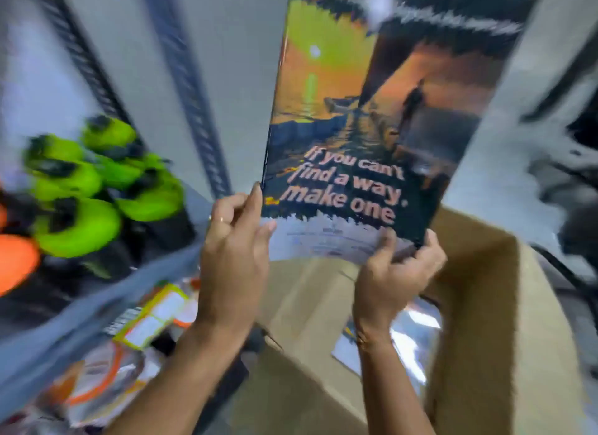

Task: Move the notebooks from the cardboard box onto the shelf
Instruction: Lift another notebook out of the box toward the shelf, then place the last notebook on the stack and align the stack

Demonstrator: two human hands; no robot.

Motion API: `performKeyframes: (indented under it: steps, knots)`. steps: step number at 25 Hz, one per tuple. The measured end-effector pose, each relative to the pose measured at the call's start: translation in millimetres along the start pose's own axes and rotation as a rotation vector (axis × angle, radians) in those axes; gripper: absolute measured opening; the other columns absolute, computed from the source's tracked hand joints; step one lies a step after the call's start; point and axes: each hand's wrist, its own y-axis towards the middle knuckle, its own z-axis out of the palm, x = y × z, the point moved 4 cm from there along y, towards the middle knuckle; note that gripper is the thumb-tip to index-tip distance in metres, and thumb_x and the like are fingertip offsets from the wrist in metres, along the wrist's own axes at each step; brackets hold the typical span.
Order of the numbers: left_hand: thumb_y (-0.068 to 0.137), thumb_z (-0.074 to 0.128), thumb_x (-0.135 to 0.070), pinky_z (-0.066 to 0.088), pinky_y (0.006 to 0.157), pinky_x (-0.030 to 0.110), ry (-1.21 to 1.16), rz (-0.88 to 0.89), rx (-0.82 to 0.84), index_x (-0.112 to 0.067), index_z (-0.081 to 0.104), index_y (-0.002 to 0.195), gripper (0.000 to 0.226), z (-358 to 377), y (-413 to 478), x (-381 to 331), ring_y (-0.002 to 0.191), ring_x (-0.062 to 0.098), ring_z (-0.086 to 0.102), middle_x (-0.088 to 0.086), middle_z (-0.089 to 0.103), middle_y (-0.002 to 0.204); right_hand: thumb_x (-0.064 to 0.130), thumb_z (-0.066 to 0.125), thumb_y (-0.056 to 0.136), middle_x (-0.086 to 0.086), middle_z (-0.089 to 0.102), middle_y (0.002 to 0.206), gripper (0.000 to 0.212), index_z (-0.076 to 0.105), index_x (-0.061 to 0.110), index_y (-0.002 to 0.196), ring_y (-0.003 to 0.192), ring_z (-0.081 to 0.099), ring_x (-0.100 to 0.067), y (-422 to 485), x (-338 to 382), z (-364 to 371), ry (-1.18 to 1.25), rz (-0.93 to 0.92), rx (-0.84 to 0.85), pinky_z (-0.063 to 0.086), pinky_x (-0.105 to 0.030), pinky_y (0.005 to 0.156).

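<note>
A notebook (372,117) with a sunset cover and the words "If you can't find a way, make one" stands upright in the air above the open cardboard box (479,305). My left hand (233,259) pinches its lower left corner. My right hand (398,272) grips its lower right edge. Down inside the box lies another glossy notebook (407,340), partly hidden by my right wrist. The grey metal shelf (97,308) runs along the left. The whole picture is blurred by motion.
Green and orange rounded items (97,188) fill the upper shelf level at the left. Packets with orange and yellow trim (152,318) lie on the level below. Dark slotted shelf uprights (191,94) rise behind the notebook. Dark blurred shapes sit at the right.
</note>
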Motion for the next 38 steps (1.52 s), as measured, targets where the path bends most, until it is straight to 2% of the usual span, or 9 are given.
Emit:
performKeyframes:
  steps: [4, 8, 14, 18, 23, 26, 29, 34, 38]
  knots:
    - [0.078, 0.065, -0.018, 0.031, 0.088, -0.007, 0.076, 0.092, -0.446, -0.017, 0.061, 0.123, 0.046, -188, 35, -18, 0.080, -0.004, 0.050, -0.014, 0.055, 0.097, 0.016, 0.065, 0.083, -0.034, 0.055, 0.110, 0.046, 0.055, -0.007, 0.122, 0.099, 0.050, -0.005, -28, 168, 44, 0.310, -0.365, 0.166, 0.035, -0.001, 0.089]
    - [0.079, 0.061, -0.022, 0.043, 0.072, 0.022, 0.244, -0.063, -0.529, -0.024, 0.065, 0.109, 0.031, -319, 87, -28, 0.072, 0.008, 0.050, -0.009, 0.051, 0.080, 0.024, 0.064, 0.084, -0.026, 0.062, 0.109, 0.044, 0.059, 0.003, 0.122, 0.101, 0.053, -0.019, -47, 311, 97, 0.387, -0.538, 0.439, 0.039, -0.018, 0.082]
    - [0.082, 0.060, -0.004, 0.028, 0.053, 0.030, 0.385, -0.502, -0.341, -0.006, 0.049, 0.055, 0.029, -372, 171, 38, 0.068, 0.038, 0.046, 0.013, 0.043, 0.056, 0.015, 0.061, 0.082, -0.026, 0.071, 0.093, 0.019, 0.070, 0.000, 0.092, 0.089, 0.064, -0.038, -72, 402, 199, 0.179, -0.645, 0.849, 0.033, -0.030, 0.058]
    - [0.089, 0.056, -0.014, 0.048, 0.083, 0.035, 0.557, -0.709, -0.099, 0.002, 0.066, 0.099, 0.021, -360, 169, 60, 0.102, 0.037, 0.060, 0.023, 0.067, 0.111, 0.015, 0.057, 0.086, -0.027, 0.069, 0.095, 0.023, 0.065, -0.006, 0.087, 0.092, 0.062, -0.041, -84, 390, 223, -0.018, -0.717, 0.987, 0.043, -0.034, 0.073]
    - [0.081, 0.062, -0.005, 0.049, 0.084, 0.044, 0.908, 0.019, -0.529, -0.007, 0.067, 0.110, 0.030, -295, 158, -7, 0.097, 0.042, 0.058, 0.020, 0.068, 0.107, 0.010, 0.057, 0.090, -0.014, 0.072, 0.098, 0.021, 0.068, -0.003, 0.103, 0.095, 0.062, -0.029, -49, 328, 156, 0.530, -0.740, 0.415, 0.046, -0.030, 0.085]
    - [0.074, 0.062, -0.008, 0.054, 0.072, 0.038, 0.649, 0.281, -0.132, -0.016, 0.070, 0.104, 0.032, -135, 122, -27, 0.083, 0.033, 0.065, 0.008, 0.073, 0.093, 0.000, 0.054, 0.089, -0.009, 0.065, 0.088, 0.017, 0.068, -0.009, 0.091, 0.085, 0.060, -0.018, -17, 194, 123, 0.496, -0.622, 0.181, 0.047, -0.029, 0.082]
    - [0.071, 0.040, -0.006, 0.056, 0.061, 0.029, 0.305, 0.052, 0.422, -0.019, 0.072, 0.090, 0.039, 44, 64, -6, 0.074, 0.026, 0.069, 0.003, 0.073, 0.084, 0.010, 0.050, 0.086, -0.010, 0.066, 0.090, 0.026, 0.069, -0.005, 0.094, 0.089, 0.056, -0.002, 13, -4, 102, 0.129, -0.180, 0.219, 0.046, -0.033, 0.087]
    - [0.089, 0.039, -0.004, 0.047, 0.099, 0.037, 0.279, -0.276, 1.488, -0.006, 0.056, 0.121, 0.036, 283, -145, 79, 0.120, 0.031, 0.056, 0.017, 0.059, 0.130, 0.008, 0.052, 0.083, -0.024, 0.058, 0.127, 0.034, 0.060, 0.001, 0.115, 0.120, 0.052, -0.038, -21, -294, -6, -0.694, 0.595, 0.382, 0.042, -0.044, 0.104]
    - [0.089, 0.049, -0.013, 0.041, 0.105, 0.040, 0.399, -0.436, 1.599, -0.005, 0.040, 0.131, 0.044, 345, -233, 123, 0.129, 0.033, 0.046, 0.018, 0.046, 0.139, 0.028, 0.051, 0.092, -0.026, 0.012, 0.154, 0.065, 0.021, 0.003, 0.143, 0.144, 0.009, -0.036, -58, -366, -61, -1.083, 1.028, 0.443, 0.011, -0.045, 0.118]
